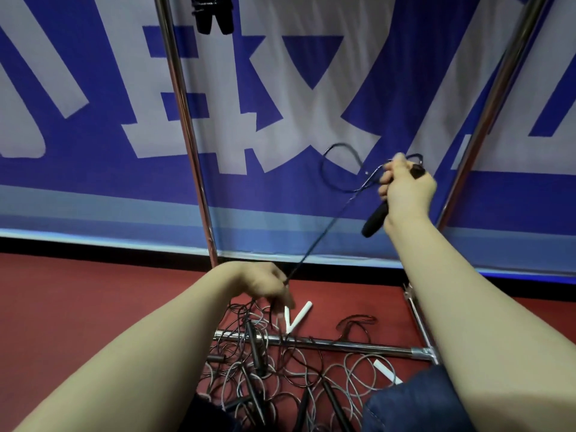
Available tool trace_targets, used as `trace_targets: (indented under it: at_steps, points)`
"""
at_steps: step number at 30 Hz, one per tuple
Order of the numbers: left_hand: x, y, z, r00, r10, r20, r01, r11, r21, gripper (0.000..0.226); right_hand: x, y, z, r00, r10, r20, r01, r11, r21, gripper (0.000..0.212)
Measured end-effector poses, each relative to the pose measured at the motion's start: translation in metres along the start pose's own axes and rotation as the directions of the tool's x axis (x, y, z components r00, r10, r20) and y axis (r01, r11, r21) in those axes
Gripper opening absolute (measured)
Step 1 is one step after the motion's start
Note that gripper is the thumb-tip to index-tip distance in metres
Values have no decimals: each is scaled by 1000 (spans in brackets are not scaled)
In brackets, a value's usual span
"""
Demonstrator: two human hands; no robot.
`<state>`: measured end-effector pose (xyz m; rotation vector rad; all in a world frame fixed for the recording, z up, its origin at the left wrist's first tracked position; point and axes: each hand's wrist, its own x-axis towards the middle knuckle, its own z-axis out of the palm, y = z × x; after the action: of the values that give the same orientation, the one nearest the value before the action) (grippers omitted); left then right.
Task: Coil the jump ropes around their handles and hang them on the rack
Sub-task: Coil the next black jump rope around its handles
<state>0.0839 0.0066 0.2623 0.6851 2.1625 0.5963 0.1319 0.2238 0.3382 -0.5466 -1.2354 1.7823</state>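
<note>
Low left, left hand [265, 286]: pinches black rope [324, 230].
Right hand [405, 190]: grips black handle [375, 221].
Tangled pile [280, 366]: could snag rope.

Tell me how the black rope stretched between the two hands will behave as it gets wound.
Probably floppy but slightly springy: the black rope runs straight only because the left hand and right hand pull it, and it bows into a loose loop near the black handle. It may snag, since its lower part seems to lead into the tangled pile.
</note>
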Motion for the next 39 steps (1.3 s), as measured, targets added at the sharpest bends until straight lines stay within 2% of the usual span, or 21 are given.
trace_targets:
  at_steps: [1,3,5,6,8,10,12,14,17,18,20,22,23,25,27,28,31,33,35,37,39]
  points:
    - [2,-4,0,1000,-4,5,4,1000,11,15,3,3,-3,996,-34,-81,32,999,-18,29]
    - [3,-8,-4,997,12,-80,-13,1000,-2,10,9,13,-10,978,-73,-193,58,995,-84,30]
    - [5,-8,-10,949,7,-315,-33,997,-76,14,14,24,-17,981,-67,-181,15,962,-274,28]
    - [4,-7,-13,883,-20,-470,-63,985,-161,16,16,31,-20,992,-24,-124,-32,904,-427,26]
    - [-1,-1,-18,689,-77,-721,-212,930,-301,9,13,44,-24,986,164,15,-107,709,-697,26]
    - [-5,8,-22,522,-50,-852,-344,901,-264,8,2,53,-23,927,361,105,-104,514,-851,33]
    - [-7,17,-22,411,28,-911,-425,890,-165,10,-9,54,-19,858,484,173,-33,388,-921,36]
    - [-8,23,-21,314,97,-944,-472,879,-67,13,-14,51,-14,808,548,216,-17,389,-921,32]
    - [-10,30,-19,236,177,-955,-354,931,85,24,-15,49,-11,804,560,198,-54,401,-915,23]
    - [-10,31,-18,242,212,-947,-286,948,139,25,-16,49,-10,798,576,177,-63,372,-926,22]
    - [-11,32,-15,302,282,-911,-134,958,252,25,-17,45,-11,776,615,140,-65,300,-952,28]
    - [-11,31,-13,391,369,-843,-17,919,394,23,-15,43,-12,791,592,157,-47,314,-948,30]
    - [-12,31,-12,442,431,-787,-24,882,471,22,-14,42,-13,811,551,195,-41,386,-922,28]
    - [-12,32,-9,557,533,-637,-151,819,553,21,-15,38,-13,821,477,314,-43,600,-799,22]
    - [-12,35,-5,642,562,-521,-309,812,495,22,-22,29,-9,754,473,456,-109,775,-622,8]
    - [-11,37,-3,661,547,-514,-375,834,405,25,-26,24,-7,699,493,518,-159,814,-559,4]
    - [-11,42,-2,681,396,-616,-477,878,37,26,-35,14,-3,521,581,626,-223,800,-557,32]
    - [-8,42,-4,659,309,-686,-467,883,-51,24,-38,11,-2,459,618,639,-136,759,-637,40]
    - [-8,41,-5,631,287,-721,-463,885,-52,28,-39,11,0,475,620,625,24,701,-713,31]
    - [-7,38,-5,609,320,-726,-480,877,-16,31,-37,11,-1,528,583,617,152,650,-745,21]
    - [-6,36,-3,625,327,-709,-464,886,-1,30,-35,8,-3,555,531,640,218,650,-728,10]
